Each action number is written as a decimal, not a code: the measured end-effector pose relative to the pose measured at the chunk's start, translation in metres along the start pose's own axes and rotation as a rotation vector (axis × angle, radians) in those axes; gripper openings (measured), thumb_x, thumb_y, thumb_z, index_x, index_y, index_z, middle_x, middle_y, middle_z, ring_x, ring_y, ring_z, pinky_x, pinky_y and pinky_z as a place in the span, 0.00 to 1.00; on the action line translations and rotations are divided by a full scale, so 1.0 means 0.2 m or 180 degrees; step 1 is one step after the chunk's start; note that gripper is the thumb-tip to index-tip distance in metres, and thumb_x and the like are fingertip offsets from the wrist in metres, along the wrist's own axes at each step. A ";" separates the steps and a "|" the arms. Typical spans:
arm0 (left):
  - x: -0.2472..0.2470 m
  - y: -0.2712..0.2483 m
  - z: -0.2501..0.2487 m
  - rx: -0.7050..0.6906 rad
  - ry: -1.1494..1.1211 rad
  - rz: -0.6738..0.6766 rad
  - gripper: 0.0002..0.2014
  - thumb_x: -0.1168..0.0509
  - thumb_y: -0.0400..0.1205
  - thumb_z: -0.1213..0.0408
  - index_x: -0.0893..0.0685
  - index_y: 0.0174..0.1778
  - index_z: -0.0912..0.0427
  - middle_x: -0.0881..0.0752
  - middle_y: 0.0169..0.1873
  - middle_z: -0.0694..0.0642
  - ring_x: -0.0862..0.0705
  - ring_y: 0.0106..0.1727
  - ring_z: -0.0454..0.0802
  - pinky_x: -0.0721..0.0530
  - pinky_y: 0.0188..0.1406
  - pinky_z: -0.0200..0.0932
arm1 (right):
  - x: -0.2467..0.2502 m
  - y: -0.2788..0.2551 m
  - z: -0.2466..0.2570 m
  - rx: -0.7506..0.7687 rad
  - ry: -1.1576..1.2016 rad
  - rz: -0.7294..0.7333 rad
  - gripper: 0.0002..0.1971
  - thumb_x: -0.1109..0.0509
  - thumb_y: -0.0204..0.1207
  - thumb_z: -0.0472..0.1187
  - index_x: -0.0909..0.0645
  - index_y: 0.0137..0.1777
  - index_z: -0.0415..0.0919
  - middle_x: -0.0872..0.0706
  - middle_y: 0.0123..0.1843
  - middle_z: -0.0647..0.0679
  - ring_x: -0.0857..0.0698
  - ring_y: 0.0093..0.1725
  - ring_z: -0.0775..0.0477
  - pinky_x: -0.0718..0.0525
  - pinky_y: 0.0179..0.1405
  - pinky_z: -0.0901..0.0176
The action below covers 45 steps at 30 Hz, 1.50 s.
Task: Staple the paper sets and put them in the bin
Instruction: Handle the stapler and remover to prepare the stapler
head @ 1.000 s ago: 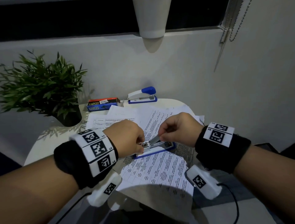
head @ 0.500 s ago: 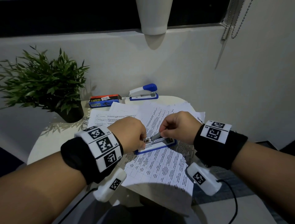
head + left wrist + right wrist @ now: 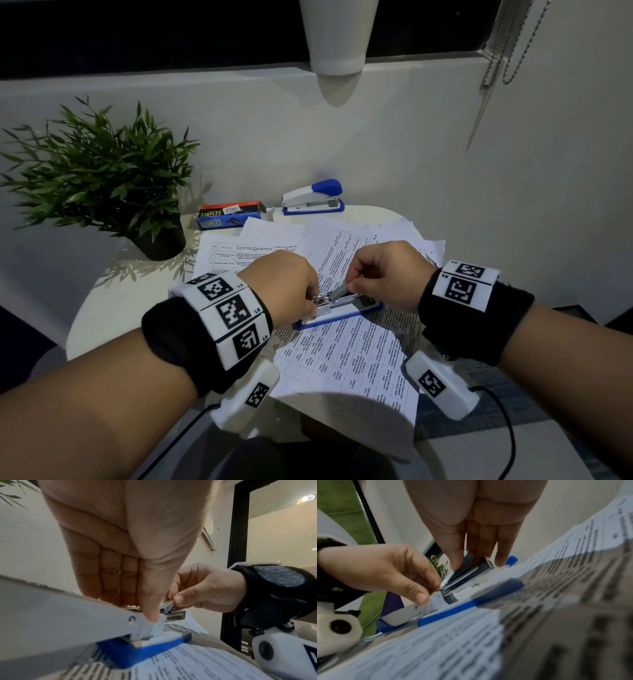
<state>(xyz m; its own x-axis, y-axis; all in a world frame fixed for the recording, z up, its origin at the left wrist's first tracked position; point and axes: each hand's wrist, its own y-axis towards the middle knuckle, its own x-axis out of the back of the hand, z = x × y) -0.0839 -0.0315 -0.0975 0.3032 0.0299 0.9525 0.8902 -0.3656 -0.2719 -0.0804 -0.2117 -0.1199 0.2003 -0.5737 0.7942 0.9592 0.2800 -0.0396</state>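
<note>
Paper sets lie fanned over the middle of the round table, drooping off its near edge; thin floppy sheets, I'd guess they slide apart unless pinched at a corner; the opened stapler sits on top, stiff and probably springy, best held by its blue base; left hand pinches its hinge end; right hand pinches the staple strip; no bin in view.
</note>
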 end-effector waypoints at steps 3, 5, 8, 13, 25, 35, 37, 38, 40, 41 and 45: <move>0.00 0.00 0.00 -0.0001 -0.0011 -0.0021 0.13 0.29 0.76 0.53 0.12 0.56 0.48 0.12 0.48 0.47 0.17 0.49 0.46 0.17 0.52 0.44 | 0.00 -0.01 0.02 0.0095 -0.0200 0.0065 0.07 0.25 0.73 0.39 0.17 0.37 0.51 0.13 0.41 0.54 0.15 0.45 0.53 0.17 0.48 0.61; -0.01 0.00 0.00 -0.0014 -0.0003 -0.0022 0.12 0.30 0.77 0.53 0.12 0.55 0.48 0.12 0.48 0.47 0.17 0.48 0.46 0.17 0.50 0.43 | 0.00 -0.01 0.02 0.0126 -0.0311 0.0112 0.03 0.26 0.73 0.38 0.15 0.41 0.48 0.11 0.44 0.52 0.15 0.48 0.52 0.17 0.49 0.59; -0.01 0.00 0.00 -0.0018 0.0006 -0.0029 0.12 0.30 0.77 0.53 0.12 0.55 0.48 0.12 0.47 0.47 0.17 0.47 0.46 0.18 0.47 0.41 | 0.01 -0.01 0.04 0.0147 -0.0562 0.0232 0.04 0.28 0.74 0.39 0.13 0.46 0.47 0.11 0.47 0.52 0.15 0.49 0.51 0.18 0.51 0.59; -0.01 -0.01 0.00 -0.0022 0.0013 -0.0067 0.12 0.29 0.76 0.54 0.12 0.54 0.48 0.13 0.47 0.47 0.18 0.48 0.46 0.19 0.46 0.41 | 0.02 -0.01 0.06 0.0242 -0.0886 0.0312 0.07 0.29 0.76 0.40 0.12 0.51 0.49 0.11 0.51 0.53 0.17 0.51 0.53 0.23 0.48 0.65; -0.01 -0.01 0.00 -0.0031 0.0019 -0.0071 0.13 0.30 0.77 0.53 0.12 0.56 0.48 0.13 0.49 0.47 0.17 0.50 0.46 0.18 0.51 0.42 | 0.02 -0.01 0.01 -0.0036 -0.0595 0.0289 0.07 0.24 0.73 0.43 0.09 0.50 0.48 0.11 0.49 0.55 0.21 0.46 0.59 0.27 0.40 0.69; -0.01 -0.09 0.04 -0.0195 0.0300 -0.0003 0.14 0.31 0.76 0.56 0.16 0.58 0.45 0.14 0.50 0.47 0.18 0.53 0.48 0.19 0.50 0.42 | 0.08 -0.05 -0.04 0.0082 -0.1066 0.0376 0.10 0.28 0.76 0.45 0.11 0.56 0.49 0.15 0.57 0.54 0.18 0.57 0.52 0.23 0.53 0.66; -0.02 -0.12 0.08 -0.0002 0.0416 0.0181 0.14 0.30 0.73 0.56 0.18 0.55 0.47 0.16 0.48 0.47 0.18 0.50 0.48 0.18 0.47 0.43 | 0.08 -0.05 -0.04 0.0110 -0.1081 0.0359 0.11 0.28 0.77 0.45 0.11 0.57 0.48 0.13 0.57 0.54 0.18 0.56 0.53 0.23 0.53 0.67; -0.02 -0.14 0.10 0.0112 0.0534 0.0311 0.15 0.30 0.72 0.57 0.19 0.54 0.48 0.17 0.48 0.47 0.19 0.49 0.47 0.19 0.44 0.42 | 0.07 -0.05 -0.04 0.0118 -0.1104 0.0365 0.11 0.29 0.77 0.46 0.11 0.57 0.48 0.13 0.57 0.54 0.18 0.56 0.53 0.23 0.54 0.67; -0.02 -0.17 0.14 0.0309 0.0912 0.0535 0.13 0.32 0.72 0.59 0.21 0.51 0.51 0.20 0.46 0.47 0.21 0.45 0.46 0.25 0.38 0.39 | 0.07 -0.05 -0.04 0.0102 -0.1153 0.0353 0.11 0.29 0.78 0.46 0.12 0.57 0.50 0.13 0.57 0.55 0.18 0.56 0.54 0.23 0.54 0.67; -0.02 -0.18 0.16 0.0411 0.1076 0.0586 0.11 0.32 0.73 0.59 0.21 0.51 0.52 0.21 0.45 0.47 0.22 0.44 0.46 0.26 0.37 0.38 | 0.07 -0.05 -0.04 0.0085 -0.1153 0.0331 0.11 0.30 0.78 0.46 0.12 0.57 0.50 0.13 0.57 0.56 0.18 0.56 0.54 0.23 0.54 0.67; 0.02 -0.19 0.21 0.0736 0.1279 0.0569 0.07 0.34 0.75 0.57 0.23 0.44 0.53 0.23 0.41 0.48 0.23 0.42 0.46 0.27 0.35 0.37 | 0.06 -0.06 -0.04 0.0029 -0.1118 0.0265 0.11 0.30 0.78 0.46 0.12 0.57 0.50 0.14 0.57 0.56 0.19 0.56 0.53 0.24 0.54 0.65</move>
<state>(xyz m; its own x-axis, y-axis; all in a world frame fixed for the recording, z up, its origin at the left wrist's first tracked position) -0.1027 0.0218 -0.0883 0.3433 -0.3921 0.8535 0.9022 -0.1151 -0.4157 -0.0876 -0.2282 -0.1158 0.1952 -0.2495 0.9485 0.9404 0.3223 -0.1087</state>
